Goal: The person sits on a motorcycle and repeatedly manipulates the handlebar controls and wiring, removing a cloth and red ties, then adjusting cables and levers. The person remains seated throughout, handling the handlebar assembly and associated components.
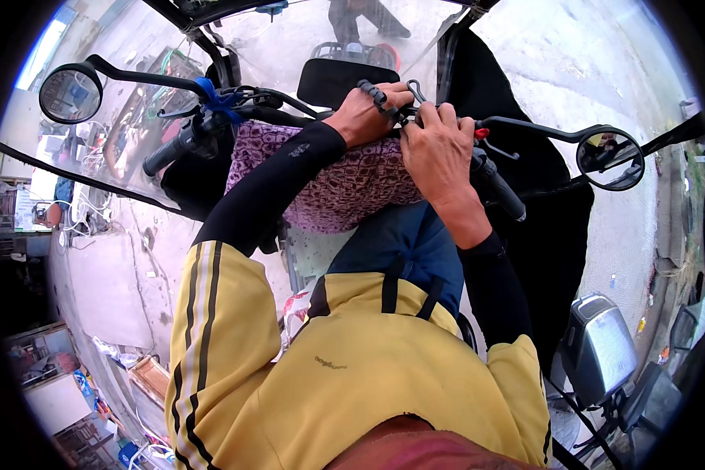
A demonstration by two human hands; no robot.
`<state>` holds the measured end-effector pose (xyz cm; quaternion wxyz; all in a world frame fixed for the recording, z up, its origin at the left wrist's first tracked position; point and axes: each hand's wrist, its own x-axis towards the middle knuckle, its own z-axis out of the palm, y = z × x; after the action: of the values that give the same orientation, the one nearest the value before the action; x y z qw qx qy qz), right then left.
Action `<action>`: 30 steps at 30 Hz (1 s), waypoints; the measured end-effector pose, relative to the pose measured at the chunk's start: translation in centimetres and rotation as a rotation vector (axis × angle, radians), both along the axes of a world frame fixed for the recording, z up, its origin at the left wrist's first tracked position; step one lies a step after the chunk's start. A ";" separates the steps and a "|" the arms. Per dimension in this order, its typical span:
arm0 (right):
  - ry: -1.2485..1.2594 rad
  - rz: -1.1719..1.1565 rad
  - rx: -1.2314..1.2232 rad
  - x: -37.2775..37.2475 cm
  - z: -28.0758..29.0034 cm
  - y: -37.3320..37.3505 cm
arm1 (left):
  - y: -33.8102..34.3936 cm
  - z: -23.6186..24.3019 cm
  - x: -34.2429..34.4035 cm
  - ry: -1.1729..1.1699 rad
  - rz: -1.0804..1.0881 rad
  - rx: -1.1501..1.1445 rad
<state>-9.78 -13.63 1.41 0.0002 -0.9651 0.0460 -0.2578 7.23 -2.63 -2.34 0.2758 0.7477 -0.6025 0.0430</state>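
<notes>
My left hand (363, 113) and my right hand (440, 149) meet over the middle of a three-wheeler's handlebar, fingers curled and closed. Dark small parts (402, 117) show between the fingertips, but what I grip is hidden. A black ribbed strip (373, 94) lies across the back of my left hand. Just beyond the fingers a looped metal stem (416, 91) sticks up. Below both hands hangs a purple patterned cloth (345, 188). The left handlebar grip (172, 150) and the right handlebar grip (501, 188) are untouched, out to either side.
Round mirrors (71, 94) (611, 159) stand out on both sides. Ahead is a clear windshield (282, 47) in a black frame, with a person's legs (352, 19) beyond it. A lamp (601, 348) stands at lower right. Clutter lines the left edge.
</notes>
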 end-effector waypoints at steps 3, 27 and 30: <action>0.089 -0.059 -0.009 0.7 0.2 -0.1 | 0.5 0.2 0.1 0.126 0.065 0.185; -0.356 0.007 0.350 -11.3 0.7 -2.8 | 1.7 2.5 -0.4 0.375 0.093 -0.025; -0.396 -0.106 0.508 -10.2 1.0 -4.4 | 1.8 4.0 -1.1 0.359 0.223 -0.247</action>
<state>-19.98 -18.04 2.44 0.2365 -0.8617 0.1582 -0.4202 6.09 -0.83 1.66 0.4613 0.7660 -0.4475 0.0129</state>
